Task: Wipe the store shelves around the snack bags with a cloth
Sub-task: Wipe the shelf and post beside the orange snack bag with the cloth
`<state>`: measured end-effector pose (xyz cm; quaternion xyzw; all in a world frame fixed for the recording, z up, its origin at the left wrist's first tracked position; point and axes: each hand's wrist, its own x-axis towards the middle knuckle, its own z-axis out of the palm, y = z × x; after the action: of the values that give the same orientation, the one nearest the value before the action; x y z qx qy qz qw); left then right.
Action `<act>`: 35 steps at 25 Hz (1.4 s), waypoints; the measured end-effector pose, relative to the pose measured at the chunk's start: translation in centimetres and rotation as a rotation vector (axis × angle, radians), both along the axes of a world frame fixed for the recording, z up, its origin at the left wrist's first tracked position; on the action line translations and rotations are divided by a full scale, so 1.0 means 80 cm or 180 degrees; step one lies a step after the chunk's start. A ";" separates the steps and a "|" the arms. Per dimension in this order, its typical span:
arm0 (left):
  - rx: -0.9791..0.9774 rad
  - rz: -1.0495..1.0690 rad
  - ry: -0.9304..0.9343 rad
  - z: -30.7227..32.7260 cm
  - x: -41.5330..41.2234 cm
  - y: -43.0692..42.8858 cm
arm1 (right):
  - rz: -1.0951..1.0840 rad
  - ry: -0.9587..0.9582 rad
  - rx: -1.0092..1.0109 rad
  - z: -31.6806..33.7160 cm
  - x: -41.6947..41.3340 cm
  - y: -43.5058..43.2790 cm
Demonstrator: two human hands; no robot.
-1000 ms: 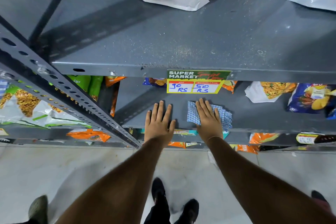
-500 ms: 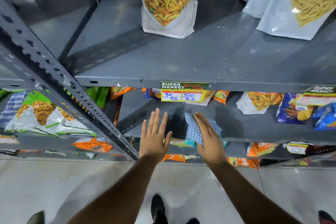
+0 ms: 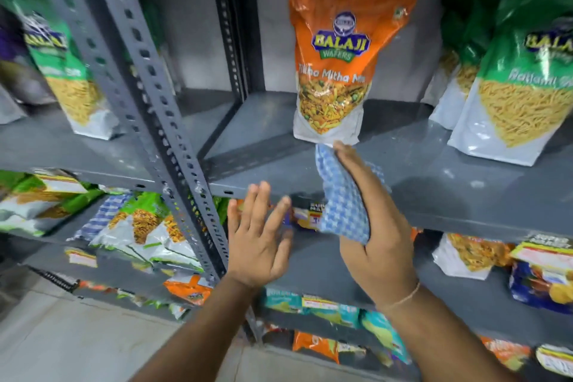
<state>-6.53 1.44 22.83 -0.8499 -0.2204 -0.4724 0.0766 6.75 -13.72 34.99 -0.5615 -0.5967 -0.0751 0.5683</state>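
My right hand point(image 3: 372, 226) holds a blue-and-white checked cloth point(image 3: 341, 201), raised in front of the edge of the upper grey shelf point(image 3: 449, 192). The cloth's top reaches the bottom of an upright orange snack bag point(image 3: 341, 49) standing on that shelf. My left hand point(image 3: 259, 242) hangs open in the air to the left, fingers spread, holding nothing, level with the shelf's front lip. Green snack bags point(image 3: 524, 87) stand on the same shelf to the right.
A perforated grey upright post point(image 3: 148, 96) runs diagonally left of my hands. Beyond it, green bags point(image 3: 62, 71) stand on a neighbouring shelf. Lower shelves point(image 3: 310, 270) carry many small snack packets point(image 3: 145, 226) and price tags. Pale floor point(image 3: 77, 335) lies below left.
Both hands have lifted off the lower shelf. My right hand carried the cloth up to the upper shelf's edge, and my view has tilted up toward the standing bags.
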 end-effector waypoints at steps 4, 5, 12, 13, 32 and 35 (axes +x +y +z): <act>0.0182 0.0674 -0.0518 0.091 -0.010 0.067 | 0.0178 0.0113 -0.0580 0.063 0.010 0.083; 0.0229 0.0779 -0.0490 0.106 -0.013 0.083 | 0.0177 0.0152 -0.0593 0.075 0.013 0.109; 0.0591 0.0987 -0.0386 0.105 -0.015 0.120 | -0.0186 0.0274 -0.1154 0.118 0.034 0.320; 0.0594 0.0959 -0.0392 0.105 -0.015 0.120 | -0.0264 0.0174 -0.1346 0.115 0.035 0.347; 0.0831 0.0783 -0.0602 0.100 -0.012 0.130 | -0.1283 -0.0671 -0.2894 0.022 0.086 0.486; 0.0864 0.0708 -0.0742 0.098 -0.012 0.130 | -0.1141 -0.0738 -0.3114 0.024 0.089 0.489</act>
<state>-7.45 11.87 30.66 -0.7419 -0.2546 -0.5815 0.2160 13.84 25.39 36.93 -0.8420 -0.5156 0.0544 0.1487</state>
